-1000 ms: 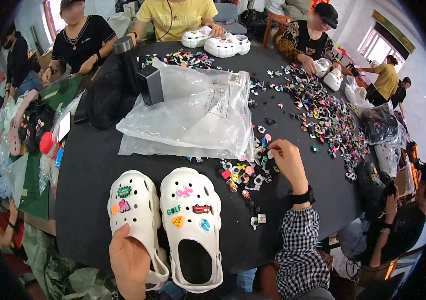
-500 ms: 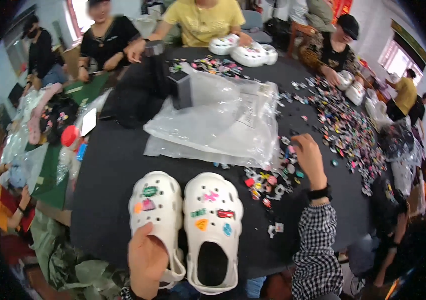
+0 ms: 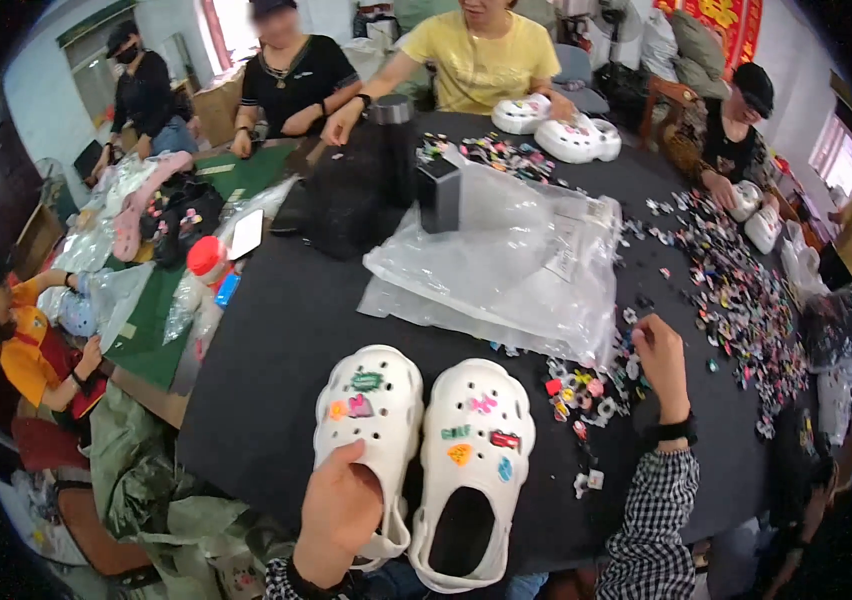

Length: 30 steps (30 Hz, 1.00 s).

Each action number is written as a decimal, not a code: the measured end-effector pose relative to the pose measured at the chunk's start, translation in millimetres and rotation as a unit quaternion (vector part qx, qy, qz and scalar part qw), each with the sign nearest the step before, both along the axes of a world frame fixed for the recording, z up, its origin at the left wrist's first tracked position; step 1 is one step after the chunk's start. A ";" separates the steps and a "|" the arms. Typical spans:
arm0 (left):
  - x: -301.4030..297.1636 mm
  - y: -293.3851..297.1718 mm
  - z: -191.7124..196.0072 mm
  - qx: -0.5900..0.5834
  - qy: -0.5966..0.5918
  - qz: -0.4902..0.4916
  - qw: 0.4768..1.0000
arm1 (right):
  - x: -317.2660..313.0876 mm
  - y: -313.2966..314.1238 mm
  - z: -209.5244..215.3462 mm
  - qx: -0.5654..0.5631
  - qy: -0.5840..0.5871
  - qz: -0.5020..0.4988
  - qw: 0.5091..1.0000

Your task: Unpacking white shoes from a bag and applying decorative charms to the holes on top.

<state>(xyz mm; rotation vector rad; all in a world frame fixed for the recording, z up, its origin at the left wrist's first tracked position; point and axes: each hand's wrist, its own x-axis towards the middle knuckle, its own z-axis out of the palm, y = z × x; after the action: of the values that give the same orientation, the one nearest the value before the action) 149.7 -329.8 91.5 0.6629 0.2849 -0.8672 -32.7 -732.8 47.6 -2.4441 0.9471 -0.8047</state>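
Two white clogs stand side by side at the near edge of the black table. My left hand (image 3: 339,510) grips the left clog (image 3: 401,400) at its foot opening, thumb on top. That clog carries a green, an orange and a pink charm. The right clog (image 3: 474,474), untouched, has several charms, among them a red car, a pink figure and a yellow-orange piece. Above the right side of a small heap of mixed charms (image 3: 601,408), my right hand (image 3: 664,368) is closed, its fingers curled downward. Whatever its fingertips hold, if anything, is hidden.
A clear plastic bag (image 3: 491,265) lies beyond the clogs, with a dark box (image 3: 439,195) and black bottle (image 3: 393,140) behind. A large spread of charms (image 3: 741,300) covers the right side. Co-workers handle other white clogs (image 3: 578,138). A red-lidded jar (image 3: 206,257) stands left.
The view has swung left, so the table and clogs appear farther right in the picture. My left hand keeps its hold on the clog; my right hand stays by the charm heap, fingers curled.
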 end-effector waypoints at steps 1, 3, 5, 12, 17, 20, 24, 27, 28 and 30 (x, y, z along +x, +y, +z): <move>0.3 0.2 -2.7 -0.025 -0.001 -0.002 1.000 | 2.2 0.8 1.1 -0.004 -0.034 0.012 0.999; 3.3 4.6 6.8 -0.001 0.007 0.003 1.000 | 12.7 6.8 11.0 0.019 -0.048 0.016 0.999; 2.6 5.8 17.6 0.010 -0.026 0.020 0.999 | 20.9 8.8 13.0 0.052 -0.045 0.038 0.997; -1.1 -1.2 10.4 -0.042 0.009 0.035 0.998 | 9.6 4.3 11.2 0.046 -0.004 0.000 0.999; -3.6 4.8 11.8 -0.078 0.048 0.059 0.994 | 10.4 4.6 8.5 0.007 -0.025 0.032 0.999; -6.0 3.7 16.6 -0.065 0.029 0.061 0.996 | 12.9 9.7 13.9 0.086 -0.015 0.007 0.996; -5.7 0.7 15.4 -0.061 0.037 0.061 0.996 | 8.2 2.7 11.4 0.081 -0.010 0.016 0.997; -3.5 1.3 12.2 -0.065 0.032 0.049 0.996 | 5.5 4.3 17.7 0.138 -0.048 0.043 0.988; -3.0 2.2 11.7 -0.062 0.013 0.046 0.997 | 3.4 0.2 15.0 0.146 -0.070 0.061 0.985; -1.4 4.5 8.9 -0.045 0.016 0.050 0.998 | 6.0 5.0 15.5 0.184 -0.075 0.053 0.979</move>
<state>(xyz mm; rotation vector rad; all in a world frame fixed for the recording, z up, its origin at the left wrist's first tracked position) 148.3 -325.3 100.4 0.5473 0.3048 -0.7911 -26.7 -727.8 63.2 -2.0657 0.8200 -0.6957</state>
